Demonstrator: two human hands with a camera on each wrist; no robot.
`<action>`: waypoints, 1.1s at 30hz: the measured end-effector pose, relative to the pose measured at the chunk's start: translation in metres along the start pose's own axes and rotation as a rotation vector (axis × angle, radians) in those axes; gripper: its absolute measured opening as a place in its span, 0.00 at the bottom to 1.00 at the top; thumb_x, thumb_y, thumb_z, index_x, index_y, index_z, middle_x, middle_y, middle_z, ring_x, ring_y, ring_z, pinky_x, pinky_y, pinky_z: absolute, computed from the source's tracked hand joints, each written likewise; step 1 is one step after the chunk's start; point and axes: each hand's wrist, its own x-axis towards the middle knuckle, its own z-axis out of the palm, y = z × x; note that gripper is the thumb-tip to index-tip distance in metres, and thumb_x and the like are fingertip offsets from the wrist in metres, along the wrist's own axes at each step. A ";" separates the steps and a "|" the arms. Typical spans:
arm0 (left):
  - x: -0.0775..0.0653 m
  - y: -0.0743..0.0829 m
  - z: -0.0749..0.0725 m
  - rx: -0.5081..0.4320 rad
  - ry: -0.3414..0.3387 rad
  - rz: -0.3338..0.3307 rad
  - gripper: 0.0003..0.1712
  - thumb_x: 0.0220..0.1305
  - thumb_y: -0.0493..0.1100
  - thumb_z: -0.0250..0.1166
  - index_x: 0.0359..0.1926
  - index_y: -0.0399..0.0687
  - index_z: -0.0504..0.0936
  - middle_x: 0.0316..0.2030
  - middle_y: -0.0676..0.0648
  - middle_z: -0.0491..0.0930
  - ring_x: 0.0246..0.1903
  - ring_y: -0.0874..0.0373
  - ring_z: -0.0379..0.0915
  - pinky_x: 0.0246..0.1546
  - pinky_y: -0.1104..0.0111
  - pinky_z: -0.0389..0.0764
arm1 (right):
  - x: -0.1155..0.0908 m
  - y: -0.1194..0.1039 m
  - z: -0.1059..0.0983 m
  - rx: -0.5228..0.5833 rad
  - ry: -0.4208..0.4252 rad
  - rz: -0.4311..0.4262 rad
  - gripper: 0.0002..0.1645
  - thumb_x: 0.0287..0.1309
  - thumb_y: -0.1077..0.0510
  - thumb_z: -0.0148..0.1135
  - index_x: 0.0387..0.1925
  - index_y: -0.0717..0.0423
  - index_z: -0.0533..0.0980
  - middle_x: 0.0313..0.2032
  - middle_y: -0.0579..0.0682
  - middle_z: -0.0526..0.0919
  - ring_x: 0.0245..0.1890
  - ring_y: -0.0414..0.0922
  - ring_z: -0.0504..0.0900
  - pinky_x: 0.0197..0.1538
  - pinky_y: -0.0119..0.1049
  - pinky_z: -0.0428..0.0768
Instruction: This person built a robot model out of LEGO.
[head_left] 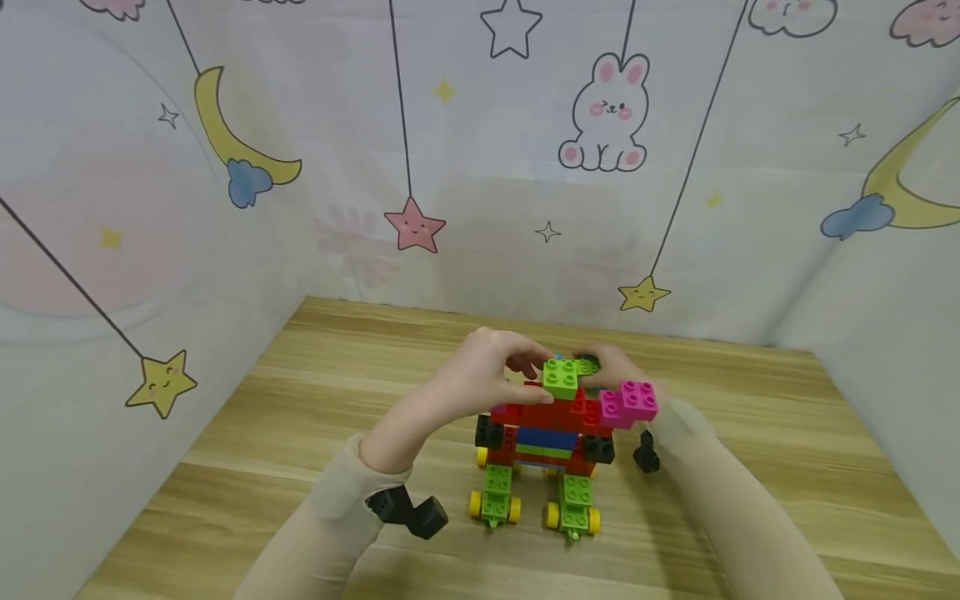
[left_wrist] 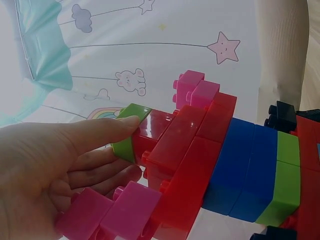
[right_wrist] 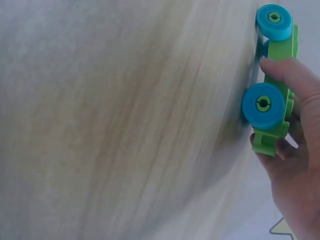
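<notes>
A toy brick figure with a red upper body, blue middle bricks and pink side bricks stands on green wheeled bases with yellow wheels. A lime green brick tops it. My left hand pinches this top: in the left wrist view the thumb lies across the green and red bricks, the fingers on the far side. Behind the figure, my right hand grips a separate green wheeled base with blue wheels, close over the table in the right wrist view.
The wood-grain table is enclosed by white cloth walls printed with stars, moons and a rabbit. Black devices are worn at both wrists. Black bricks jut from the figure's sides.
</notes>
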 end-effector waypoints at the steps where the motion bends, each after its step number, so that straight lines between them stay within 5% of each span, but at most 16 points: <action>1: 0.000 0.000 0.000 0.002 0.000 0.001 0.23 0.55 0.45 0.74 0.52 0.42 0.84 0.41 0.48 0.86 0.40 0.55 0.83 0.42 0.73 0.82 | 0.000 0.000 0.000 0.000 -0.001 0.006 0.31 0.56 0.60 0.69 0.62 0.61 0.74 0.54 0.59 0.80 0.49 0.52 0.77 0.56 0.49 0.78; 14: 0.000 0.000 0.000 -0.004 0.006 -0.004 0.24 0.55 0.45 0.74 0.52 0.41 0.84 0.41 0.47 0.86 0.41 0.53 0.83 0.44 0.71 0.82 | -0.004 0.002 0.001 0.004 0.011 0.024 0.25 0.58 0.58 0.68 0.57 0.61 0.77 0.48 0.57 0.83 0.43 0.48 0.79 0.50 0.45 0.80; 21: 0.000 0.002 0.000 -0.017 -0.004 -0.018 0.23 0.55 0.44 0.74 0.52 0.41 0.84 0.41 0.46 0.86 0.41 0.53 0.83 0.46 0.65 0.83 | -0.009 0.004 0.003 0.011 0.057 0.036 0.26 0.57 0.58 0.68 0.57 0.62 0.77 0.50 0.59 0.82 0.48 0.53 0.79 0.55 0.51 0.79; 27: 0.000 0.004 -0.001 -0.014 -0.008 -0.042 0.23 0.55 0.44 0.74 0.52 0.43 0.84 0.41 0.48 0.86 0.41 0.55 0.82 0.45 0.70 0.82 | -0.022 -0.006 -0.003 0.069 0.102 0.079 0.28 0.55 0.60 0.68 0.58 0.63 0.76 0.52 0.61 0.82 0.49 0.55 0.79 0.56 0.52 0.77; 33: -0.001 0.006 0.000 -0.016 -0.006 -0.047 0.23 0.55 0.44 0.74 0.52 0.43 0.84 0.42 0.48 0.86 0.41 0.56 0.81 0.47 0.67 0.83 | -0.036 -0.022 -0.018 0.009 0.161 0.086 0.30 0.53 0.58 0.69 0.58 0.65 0.75 0.52 0.64 0.81 0.49 0.57 0.79 0.56 0.54 0.77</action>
